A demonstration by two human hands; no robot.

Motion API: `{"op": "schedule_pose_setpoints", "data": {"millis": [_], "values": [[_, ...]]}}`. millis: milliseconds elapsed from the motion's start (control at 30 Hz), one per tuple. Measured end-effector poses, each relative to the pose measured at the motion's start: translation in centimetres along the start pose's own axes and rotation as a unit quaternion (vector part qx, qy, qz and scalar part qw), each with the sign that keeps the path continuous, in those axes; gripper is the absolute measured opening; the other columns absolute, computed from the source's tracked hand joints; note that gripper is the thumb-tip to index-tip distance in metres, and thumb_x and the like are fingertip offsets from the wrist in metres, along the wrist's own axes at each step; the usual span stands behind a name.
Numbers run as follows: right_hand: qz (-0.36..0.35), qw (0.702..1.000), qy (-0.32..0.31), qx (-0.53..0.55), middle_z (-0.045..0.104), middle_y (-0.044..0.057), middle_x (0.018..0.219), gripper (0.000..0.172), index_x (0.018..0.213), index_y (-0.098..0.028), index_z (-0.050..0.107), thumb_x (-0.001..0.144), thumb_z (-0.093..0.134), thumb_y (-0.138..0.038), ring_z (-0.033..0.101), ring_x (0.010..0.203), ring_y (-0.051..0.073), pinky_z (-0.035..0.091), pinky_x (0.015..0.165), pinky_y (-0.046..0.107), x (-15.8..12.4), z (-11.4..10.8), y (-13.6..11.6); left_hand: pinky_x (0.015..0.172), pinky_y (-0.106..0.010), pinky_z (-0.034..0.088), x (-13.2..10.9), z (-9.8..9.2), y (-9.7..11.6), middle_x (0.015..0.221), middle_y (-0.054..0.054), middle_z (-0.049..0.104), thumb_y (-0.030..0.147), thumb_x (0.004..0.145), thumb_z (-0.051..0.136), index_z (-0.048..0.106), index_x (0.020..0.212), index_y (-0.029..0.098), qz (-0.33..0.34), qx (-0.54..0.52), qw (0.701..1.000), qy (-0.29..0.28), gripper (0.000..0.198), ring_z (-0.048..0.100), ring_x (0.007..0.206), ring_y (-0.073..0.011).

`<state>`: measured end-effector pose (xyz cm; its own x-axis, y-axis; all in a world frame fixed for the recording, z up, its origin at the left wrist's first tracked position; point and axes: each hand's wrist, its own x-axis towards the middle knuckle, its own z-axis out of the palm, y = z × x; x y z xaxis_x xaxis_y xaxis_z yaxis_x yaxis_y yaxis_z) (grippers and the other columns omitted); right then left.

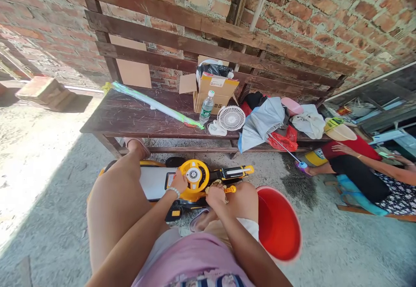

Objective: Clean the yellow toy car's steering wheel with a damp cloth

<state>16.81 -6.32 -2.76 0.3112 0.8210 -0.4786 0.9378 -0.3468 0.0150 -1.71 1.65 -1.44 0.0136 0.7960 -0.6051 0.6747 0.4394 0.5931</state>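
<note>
Between my legs stands a yellow, black and silver-white toy ride-on car (152,182) with a yellow steering wheel (199,169). My left hand (179,183), a beaded bracelet at its wrist, grips the left side of the wheel. My right hand (216,195) is closed around a crumpled tan cloth (212,186), just right of the wheel and next to a yellow handle-like part (230,189). Most of my right fingertips are hidden by the hand and the cloth.
A red bucket (280,224) stands by my right knee. The wooden bench (130,115) ahead bears a cardboard box (217,88), a water bottle (206,107), a white fan (231,119) and a folded silver umbrella (261,122). Another person (386,178) sits at right.
</note>
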Motion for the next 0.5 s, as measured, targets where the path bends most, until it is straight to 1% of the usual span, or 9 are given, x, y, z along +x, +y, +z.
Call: {"op": "schedule_pose_setpoints", "data": {"millis": [67, 133, 167, 233, 300, 333, 400, 467, 500], "values": [[0.007, 1.000, 0.015, 0.005, 0.054, 0.040, 0.165, 0.076, 0.165, 0.004, 0.054, 0.093, 0.065, -0.018, 0.060, 0.152, 0.045, 0.053, 0.120, 0.053, -0.7, 0.5, 0.4, 0.078, -0.034, 0.057, 0.1, 0.1, -0.1, 0.091, -0.007, 0.074, 0.026, 0.113, 0.052, 0.054, 0.132, 0.018, 0.004, -0.008, 1.000, 0.007, 0.021, 0.076, 0.084, -0.0255], [0.000, 1.000, 0.011, 0.015, 0.047, 0.040, 0.171, 0.080, 0.168, 0.006, 0.047, 0.094, 0.064, -0.018, 0.058, 0.154, 0.044, 0.052, 0.122, 0.052, -1.7, 1.5, 0.2, 0.080, -0.032, 0.057, 0.2, 0.1, -0.2, 0.096, -0.008, 0.076, 0.026, 0.113, 0.051, 0.054, 0.131, 0.018, 0.009, -0.013, 1.000, 0.013, 0.020, 0.078, 0.089, -0.0250], [-0.014, 1.000, -0.002, 0.023, 0.048, 0.039, 0.171, 0.079, 0.168, 0.004, 0.048, 0.094, 0.065, -0.018, 0.060, 0.153, 0.043, 0.053, 0.121, 0.050, -2.3, 2.1, -0.1, 0.081, -0.032, 0.057, 0.3, 0.2, -0.3, 0.098, -0.009, 0.077, 0.026, 0.114, 0.050, 0.054, 0.132, 0.018, 0.010, -0.014, 1.000, 0.013, 0.020, 0.078, 0.091, -0.0248], [-0.057, 0.997, -0.040, 0.042, 0.058, 0.034, 0.165, 0.074, 0.165, -0.002, 0.055, 0.093, 0.065, -0.018, 0.065, 0.147, 0.039, 0.055, 0.118, 0.047, -3.4, 3.4, -0.7, 0.083, -0.032, 0.057, 0.4, 0.2, -0.6, 0.101, -0.010, 0.077, 0.027, 0.114, 0.051, 0.053, 0.133, 0.018, 0.009, -0.013, 1.000, 0.009, 0.021, 0.079, 0.093, -0.0248], [-0.092, 0.993, -0.056, 0.057, 0.065, 0.030, 0.159, 0.071, 0.161, -0.006, 0.059, 0.092, 0.066, -0.018, 0.068, 0.143, 0.037, 0.056, 0.118, 0.047, -4.1, 4.0, -1.1, 0.085, -0.033, 0.058, 0.4, 0.3, -0.8, 0.103, -0.010, 0.078, 0.029, 0.114, 0.054, 0.054, 0.134, 0.017, 0.012, -0.011, 1.000, 0.007, 0.023, 0.080, 0.094, -0.0256], [-0.097, 0.992, -0.048, 0.059, 0.064, 0.030, 0.160, 0.072, 0.162, -0.006, 0.059, 0.091, 0.066, -0.018, 0.066, 0.145, 0.038, 0.054, 0.119, 0.048, -4.2, 3.9, -1.0, 0.086, -0.033, 0.058, 0.5, 0.4, -0.9, 0.103, -0.011, 0.078, 0.029, 0.113, 0.055, 0.054, 0.134, 0.017, 0.014, -0.010, 1.000, 0.007, 0.024, 0.080, 0.095, -0.0262], [-0.081, 0.995, -0.007, 0.057, 0.053, 0.033, 0.170, 0.078, 0.166, -0.003, 0.053, 0.091, 0.066, -0.017, 0.060, 0.152, 0.041, 0.051, 0.124, 0.051, -3.9, 2.8, -0.4, 0.088, -0.035, 0.059, 0.5, 0.5, -1.0, 0.103, -0.011, 0.078, 0.028, 0.114, 0.053, 0.055, 0.135, 0.017, 0.018, -0.008, 1.000, 0.008, 0.024, 0.080, 0.097, -0.0274], [-0.043, 0.997, 0.039, 0.057, 0.041, 0.035, 0.178, 0.081, 0.171, -0.001, 0.046, 0.093, 0.063, -0.017, 0.054, 0.157, 0.044, 0.048, 0.126, 0.054, -3.0, 1.2, 0.4, 0.089, -0.036, 0.059, 0.4, 0.5, -0.9, 0.103, -0.012, 0.078, 0.027, 0.115, 0.050, 0.054, 0.137, 0.015, 0.016, -0.005, 1.000, 0.010, 0.026, 0.080, 0.099, -0.0283], [-0.022, 0.997, 0.044, 0.061, 0.041, 0.036, 0.178, 0.080, 0.171, 0.000, 0.046, 0.095, 0.062, -0.018, 0.055, 0.156, 0.045, 0.049, 0.124, 0.054, -2.5, 0.4, 0.8, 0.089, -0.036, 0.058, 0.4, 0.5, -0.8, 0.102, -0.012, 0.078, 0.026, 0.115, 0.049, 0.054, 0.139, 0.014, 0.014, -0.003, 1.000, 0.011, 0.027, 0.080, 0.099, -0.0284]]}}
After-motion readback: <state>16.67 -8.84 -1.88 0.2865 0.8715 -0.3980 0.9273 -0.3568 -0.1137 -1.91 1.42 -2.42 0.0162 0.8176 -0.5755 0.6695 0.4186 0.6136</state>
